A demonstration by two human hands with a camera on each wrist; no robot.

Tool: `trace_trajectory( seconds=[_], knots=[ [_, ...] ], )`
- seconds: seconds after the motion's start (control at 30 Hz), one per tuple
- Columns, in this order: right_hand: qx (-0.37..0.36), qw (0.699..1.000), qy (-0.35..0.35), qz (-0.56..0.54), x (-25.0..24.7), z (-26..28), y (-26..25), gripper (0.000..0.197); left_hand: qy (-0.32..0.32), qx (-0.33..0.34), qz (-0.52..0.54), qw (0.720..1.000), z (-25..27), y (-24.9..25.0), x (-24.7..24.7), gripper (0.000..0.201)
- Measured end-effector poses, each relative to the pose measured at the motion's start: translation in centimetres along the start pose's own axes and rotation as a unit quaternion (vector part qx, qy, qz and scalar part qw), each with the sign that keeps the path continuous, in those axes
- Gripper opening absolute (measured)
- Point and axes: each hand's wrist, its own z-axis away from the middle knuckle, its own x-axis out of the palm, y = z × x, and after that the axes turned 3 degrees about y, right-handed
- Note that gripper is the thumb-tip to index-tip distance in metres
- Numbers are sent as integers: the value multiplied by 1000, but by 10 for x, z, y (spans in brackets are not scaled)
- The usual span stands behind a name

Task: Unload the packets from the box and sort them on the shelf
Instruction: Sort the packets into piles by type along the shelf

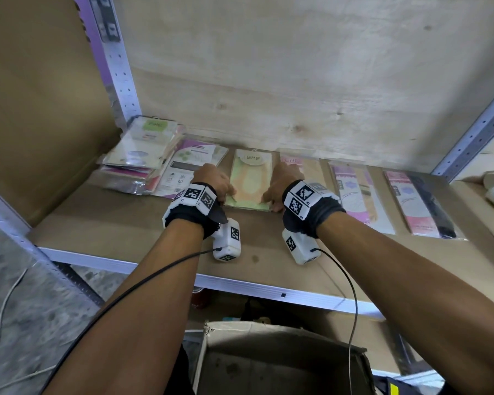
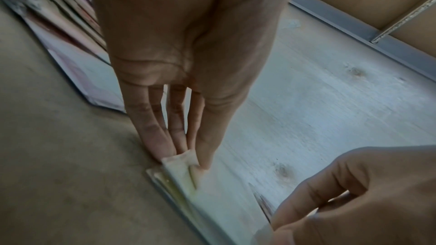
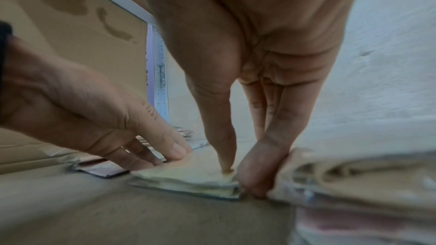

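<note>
Green packet stack (image 1: 251,183) flat on the shelf (image 1: 143,235), long axis running front to back, squarely between both hands. Left hand (image 1: 211,178) and right hand (image 1: 283,181) equally near, fingers (image 2: 205,148) pinching its 2 near corners.

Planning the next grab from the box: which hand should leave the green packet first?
Either: left hand and right hand both pinch the green packet; the box sits centred below.

Stockroom: metal shelving (image 1: 120,67), cardboard box (image 1: 283,363), retail packets (image 1: 251,181), concrete floor (image 1: 26,280).
</note>
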Motion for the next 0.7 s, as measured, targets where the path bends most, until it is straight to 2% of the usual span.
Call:
trace_trajectory(
  seconds=[0.1, 0.17, 0.3, 0.47, 0.57, 0.7],
  knots=[
    [-12, 999, 7, 37, -1, 2, -2, 46, -7, 2, -2, 1000, -1, 2, -1, 25],
    [-30, 998, 31, 55, -3, 3, -3, 44, -7, -13, -3, 1000, -1, 3, -4, 32],
    [-65, 995, 69, 34, -9, 3, -12, 36, 35, -20, -12, 999, -3, 3, -19, 46],
    [-127, 991, 22, -27, -4, 1, -36, 21, 88, -20, 9, 996, -6, -7, -49, 33],
    [-134, 987, -17, -86, 7, -4, -55, 12, 132, -36, 34, 990, -4, -18, -67, 35],
    [-103, 979, -62, -165, 31, -19, -82, 30, 164, -27, 62, 984, -3, -31, -85, 25]
  ],
)
